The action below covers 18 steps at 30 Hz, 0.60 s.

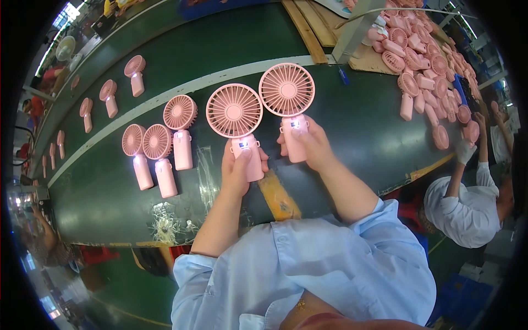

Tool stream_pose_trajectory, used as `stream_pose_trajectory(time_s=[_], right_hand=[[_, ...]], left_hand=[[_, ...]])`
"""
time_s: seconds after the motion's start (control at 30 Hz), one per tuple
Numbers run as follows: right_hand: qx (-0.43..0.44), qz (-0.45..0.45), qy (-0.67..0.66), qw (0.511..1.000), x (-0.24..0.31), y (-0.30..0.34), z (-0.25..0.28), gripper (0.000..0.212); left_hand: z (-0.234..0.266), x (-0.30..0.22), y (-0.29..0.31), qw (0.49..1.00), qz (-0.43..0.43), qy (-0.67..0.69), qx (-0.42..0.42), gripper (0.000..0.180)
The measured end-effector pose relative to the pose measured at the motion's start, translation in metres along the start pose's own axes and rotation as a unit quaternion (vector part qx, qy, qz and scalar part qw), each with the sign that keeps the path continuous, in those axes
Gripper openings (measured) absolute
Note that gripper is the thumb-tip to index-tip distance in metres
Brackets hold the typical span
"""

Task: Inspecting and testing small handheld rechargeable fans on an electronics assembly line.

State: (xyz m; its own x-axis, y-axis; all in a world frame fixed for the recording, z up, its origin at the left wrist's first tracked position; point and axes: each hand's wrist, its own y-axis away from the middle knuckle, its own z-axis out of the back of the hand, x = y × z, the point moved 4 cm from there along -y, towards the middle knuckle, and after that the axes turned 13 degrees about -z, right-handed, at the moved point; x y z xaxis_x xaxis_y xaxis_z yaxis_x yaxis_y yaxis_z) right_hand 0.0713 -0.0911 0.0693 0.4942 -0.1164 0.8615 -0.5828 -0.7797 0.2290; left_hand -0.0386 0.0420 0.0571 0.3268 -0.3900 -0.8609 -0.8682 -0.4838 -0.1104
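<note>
Two pink handheld fans are held side by side above the green bench, their round grilles up. My left hand (237, 173) is closed round the handle of the left fan (235, 111), thumb on its front near a small lit display. In my right hand (312, 144) is the other fan (287, 91), gripped by its handle, with the thumb beside a bright light on it. The two grilles almost touch. To the left of my left hand, three more pink fans lie close together: one fan (181, 144), a second fan (159, 142) and a third fan (133, 141).
A large heap of pink fans (423, 60) covers the bench's right end, near a co-worker in white (465, 206). More fans (110, 98) lie in a row beyond a pale strip (181, 88). Yellow-brown tape (279, 198) marks the near bench. Wooden boards (308, 27) lie at the back.
</note>
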Motion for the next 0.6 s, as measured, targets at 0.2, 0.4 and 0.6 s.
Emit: stream_pose_trajectory(time_s=[0.2, 0.4, 0.6], right_hand=[[0.023, 0.005, -0.001, 1.0, -0.003, -0.003, 0.0, 0.025], [0.013, 0.007, 0.013, 1.0, -0.004, -0.003, -0.006, 0.025], [0.012, 0.017, 0.018, 1.0, -0.004, 0.0, -0.014, 0.025]], left_hand=[[0.003, -0.002, 0.0, 1.0, 0.006, -0.02, 0.001, 0.027], [0.01, -0.005, 0.003, 1.0, 0.007, -0.004, 0.0, 0.029], [0.011, -0.01, 0.006, 1.0, 0.005, 0.012, 0.009, 0.028]])
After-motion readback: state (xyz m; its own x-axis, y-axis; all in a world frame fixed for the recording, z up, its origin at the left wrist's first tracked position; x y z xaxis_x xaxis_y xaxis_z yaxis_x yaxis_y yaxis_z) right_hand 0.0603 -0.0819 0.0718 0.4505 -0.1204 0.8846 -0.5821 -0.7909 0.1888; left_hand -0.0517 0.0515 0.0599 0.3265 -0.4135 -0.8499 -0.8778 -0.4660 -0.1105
